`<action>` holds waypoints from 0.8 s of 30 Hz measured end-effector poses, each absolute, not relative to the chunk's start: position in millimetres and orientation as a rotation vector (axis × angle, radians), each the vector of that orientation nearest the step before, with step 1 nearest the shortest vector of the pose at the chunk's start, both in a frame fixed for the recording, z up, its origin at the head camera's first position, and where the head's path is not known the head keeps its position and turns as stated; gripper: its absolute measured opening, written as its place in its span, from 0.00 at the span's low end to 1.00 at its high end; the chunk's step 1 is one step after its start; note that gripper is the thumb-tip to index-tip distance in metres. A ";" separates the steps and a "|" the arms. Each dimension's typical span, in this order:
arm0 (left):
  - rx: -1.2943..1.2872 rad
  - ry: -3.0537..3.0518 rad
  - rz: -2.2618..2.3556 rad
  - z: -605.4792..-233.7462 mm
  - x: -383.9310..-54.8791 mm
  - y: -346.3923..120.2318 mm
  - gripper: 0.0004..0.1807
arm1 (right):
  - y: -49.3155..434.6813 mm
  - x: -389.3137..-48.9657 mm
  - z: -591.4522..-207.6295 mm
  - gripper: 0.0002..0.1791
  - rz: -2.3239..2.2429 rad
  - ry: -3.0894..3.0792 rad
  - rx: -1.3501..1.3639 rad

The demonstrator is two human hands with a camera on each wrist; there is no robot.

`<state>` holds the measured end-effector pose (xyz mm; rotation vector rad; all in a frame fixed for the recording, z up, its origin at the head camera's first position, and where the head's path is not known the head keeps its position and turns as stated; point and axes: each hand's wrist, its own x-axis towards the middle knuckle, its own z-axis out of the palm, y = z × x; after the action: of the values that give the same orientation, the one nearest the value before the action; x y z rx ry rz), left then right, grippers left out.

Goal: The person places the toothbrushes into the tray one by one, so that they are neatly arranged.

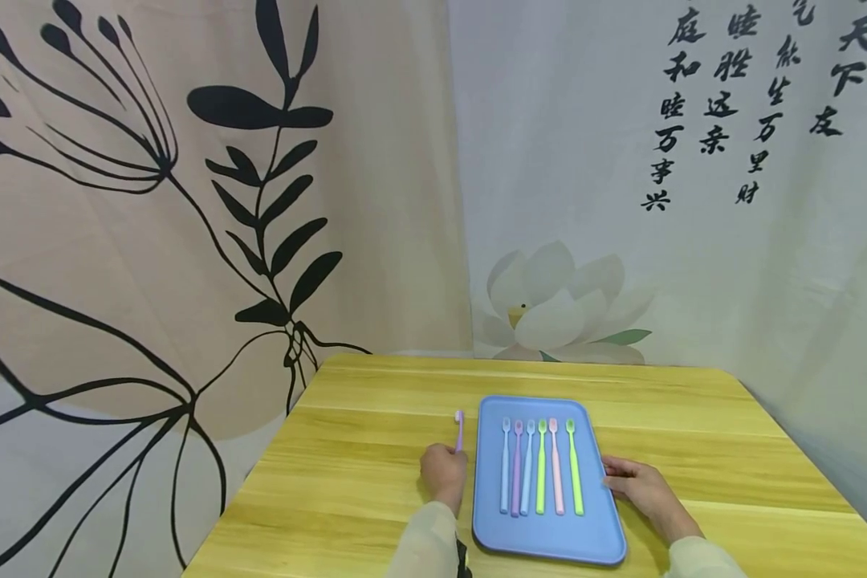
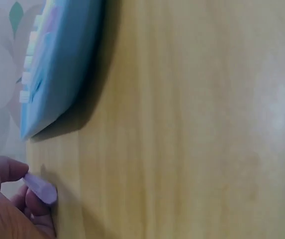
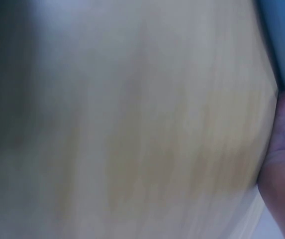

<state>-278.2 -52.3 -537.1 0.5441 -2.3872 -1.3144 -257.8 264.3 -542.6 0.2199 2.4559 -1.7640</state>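
A blue tray (image 1: pixel 607 539) lies on the wooden table (image 1: pixel 347 482) and carries several pastel toothbrushes (image 1: pixel 540 466) side by side, heads pointing away. My left hand (image 1: pixel 444 474), just left of the tray, grips the handle of a purple toothbrush (image 1: pixel 459 429) whose head points away. In the left wrist view the purple handle end (image 2: pixel 40 188) shows between my fingers, with the tray edge (image 2: pixel 57 74) nearby. My right hand (image 1: pixel 639 486) rests on the table, fingers touching the tray's right rim; the right wrist view shows my thumb (image 3: pixel 281 124) against that rim (image 3: pixel 281 45).
Printed curtains hang close behind and to both sides of the table: black leaves on beige at the left, a lotus and black characters on white at the right. The table's left edge (image 1: pixel 260 457) lies near my left hand. Bare wood spreads behind the tray.
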 end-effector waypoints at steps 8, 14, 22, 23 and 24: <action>0.578 -2.315 -1.377 -533.1 -280.5 -58.6 0.05 | 263.6 -258.1 -543.1 0.30 -1.766 2.452 0.215; 0.582 -2.246 -1.485 -526.9 -279.2 -55.8 0.05 | 263.6 -257.6 -542.8 0.30 -1.773 2.449 0.214; 0.511 -2.078 -1.519 -522.5 -276.8 -36.2 0.04 | 264.6 -258.0 -543.2 0.30 -1.773 2.439 0.222; 0.501 -2.064 -1.506 -521.9 -276.3 -33.3 0.04 | 264.7 -257.9 -542.9 0.30 -1.765 2.443 0.215; 0.495 -2.052 -1.498 -521.6 -275.7 -30.3 0.04 | 264.7 -257.8 -542.6 0.29 -1.762 2.445 0.214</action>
<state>-275.7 -30.3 -521.6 0.4946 -2.0518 -1.4980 -257.8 264.7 -542.6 0.2141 2.4445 -1.7619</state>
